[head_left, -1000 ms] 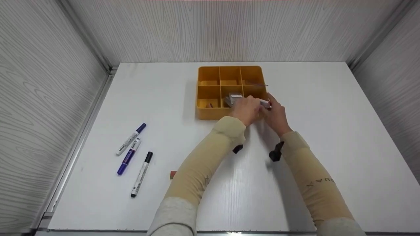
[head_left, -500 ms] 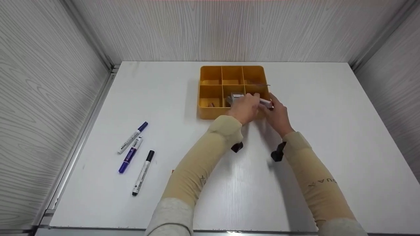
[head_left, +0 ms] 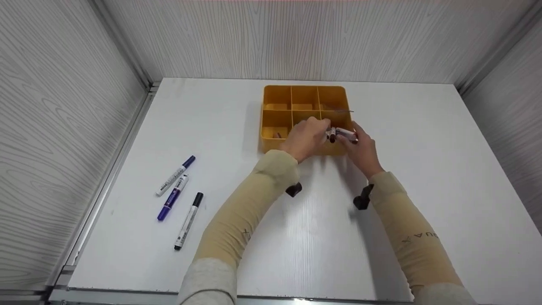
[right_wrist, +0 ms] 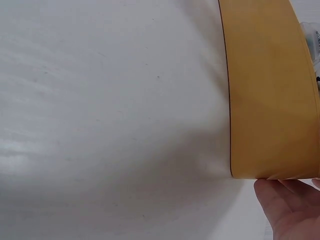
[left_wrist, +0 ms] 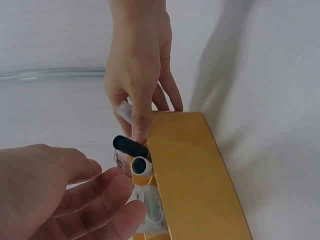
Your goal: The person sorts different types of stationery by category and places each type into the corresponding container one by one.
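A yellow six-compartment organizer box (head_left: 273,145) stands on the table. My right hand (head_left: 363,152) is at its front right corner, with fingertips against the outer wall. Between its thumb and finger it pinches a white marker (head_left: 347,134). Next to that thumb, several marker ends jut over the front right compartment, among them a dark one (left_wrist: 131,146) and a white-rimmed one (left_wrist: 141,166). My left hand (head_left: 305,137) hovers over the front middle compartment, fingers loosely spread and apart from the markers. Under it, clear plastic-looking items (left_wrist: 150,205) show in the left wrist view.
On the left of the table lie a white marker with a blue cap (head_left: 175,176), a purple marker (head_left: 172,198) and a white marker with a black cap (head_left: 188,221). A small piece (head_left: 277,135) lies in the front left compartment. Wood-grain panels (head_left: 305,40) surround the table.
My left hand has drawn away to the left from the right hand, baring the marker ends. The right hand stays at the box corner. The head view has shifted slightly.
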A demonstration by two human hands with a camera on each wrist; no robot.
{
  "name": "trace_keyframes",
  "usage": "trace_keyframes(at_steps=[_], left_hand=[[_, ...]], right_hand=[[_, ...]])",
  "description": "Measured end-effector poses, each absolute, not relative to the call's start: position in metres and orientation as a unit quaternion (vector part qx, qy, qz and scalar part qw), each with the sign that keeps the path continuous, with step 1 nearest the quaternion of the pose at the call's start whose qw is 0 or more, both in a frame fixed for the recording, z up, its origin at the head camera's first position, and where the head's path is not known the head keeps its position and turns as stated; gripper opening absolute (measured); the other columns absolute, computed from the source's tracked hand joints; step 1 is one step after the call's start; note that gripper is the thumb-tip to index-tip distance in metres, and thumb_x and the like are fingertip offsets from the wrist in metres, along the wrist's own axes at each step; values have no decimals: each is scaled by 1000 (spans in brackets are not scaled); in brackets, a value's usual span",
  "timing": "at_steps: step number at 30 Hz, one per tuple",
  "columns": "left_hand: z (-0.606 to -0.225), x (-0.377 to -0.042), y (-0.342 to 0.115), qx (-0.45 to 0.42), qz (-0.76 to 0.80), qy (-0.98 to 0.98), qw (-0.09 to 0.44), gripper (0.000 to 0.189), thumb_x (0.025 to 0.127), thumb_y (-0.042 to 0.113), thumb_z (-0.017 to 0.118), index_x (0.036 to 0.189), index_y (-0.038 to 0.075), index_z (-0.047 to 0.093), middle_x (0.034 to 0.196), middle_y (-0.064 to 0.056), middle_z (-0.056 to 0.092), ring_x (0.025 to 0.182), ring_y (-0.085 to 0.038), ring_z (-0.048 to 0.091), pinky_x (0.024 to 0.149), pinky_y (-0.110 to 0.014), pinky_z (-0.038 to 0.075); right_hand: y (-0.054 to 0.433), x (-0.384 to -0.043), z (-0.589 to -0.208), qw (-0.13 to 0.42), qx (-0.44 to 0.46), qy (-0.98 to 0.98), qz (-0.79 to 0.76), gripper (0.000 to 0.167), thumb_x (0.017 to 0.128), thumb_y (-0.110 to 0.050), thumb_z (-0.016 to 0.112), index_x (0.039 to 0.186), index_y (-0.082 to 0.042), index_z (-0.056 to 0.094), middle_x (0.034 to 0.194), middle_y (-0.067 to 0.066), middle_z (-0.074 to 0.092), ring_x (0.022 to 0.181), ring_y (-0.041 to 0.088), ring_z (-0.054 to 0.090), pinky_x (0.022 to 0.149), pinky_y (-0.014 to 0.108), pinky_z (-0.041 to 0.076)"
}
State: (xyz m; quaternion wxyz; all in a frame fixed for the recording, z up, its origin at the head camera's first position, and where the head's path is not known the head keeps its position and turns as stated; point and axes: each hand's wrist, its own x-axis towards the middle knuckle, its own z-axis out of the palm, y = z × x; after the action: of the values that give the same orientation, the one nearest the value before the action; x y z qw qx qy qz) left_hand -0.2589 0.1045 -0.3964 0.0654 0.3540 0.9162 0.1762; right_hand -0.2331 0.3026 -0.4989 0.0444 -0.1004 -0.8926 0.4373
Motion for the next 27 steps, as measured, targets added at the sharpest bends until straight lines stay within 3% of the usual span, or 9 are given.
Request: trace_keyframes(at_steps=[8,13,17,27], left_hand=[[-387,-265,62,328,233,912,76,25,102,12,48,120,8,66,114,-6,72,85,-13,66,77,-24,56],[-390,-265,35,324,234,915,57,25,100,8,47,111,7,69,101,-6,73,78,-15,60,71,-26,53],[-397,-263,15,325,228,916,59,22,100,8,48,109,6,69,97,-7,72,80,-17,61,75,-28,55],[-421,-246,-35,267,200,929,160,20,100,14,51,114,11,66,103,-7,70,83,-20,62,75,-30,56]], right_hand=[[311,-237,-497,27,-112,-888,446,87,93,-57,58,159,-14,20,155,19,39,139,32,45,113,47,39],[317,-236,-496,10,-116,-887,447,89,93,-58,56,160,-16,16,156,19,37,140,32,44,113,47,40],[321,-234,-494,7,-119,-886,448,89,93,-58,56,160,-16,15,160,18,31,143,32,40,115,48,37],[323,-230,-496,44,-92,-892,440,84,96,-51,57,158,-6,20,151,26,41,136,36,47,110,49,42]])
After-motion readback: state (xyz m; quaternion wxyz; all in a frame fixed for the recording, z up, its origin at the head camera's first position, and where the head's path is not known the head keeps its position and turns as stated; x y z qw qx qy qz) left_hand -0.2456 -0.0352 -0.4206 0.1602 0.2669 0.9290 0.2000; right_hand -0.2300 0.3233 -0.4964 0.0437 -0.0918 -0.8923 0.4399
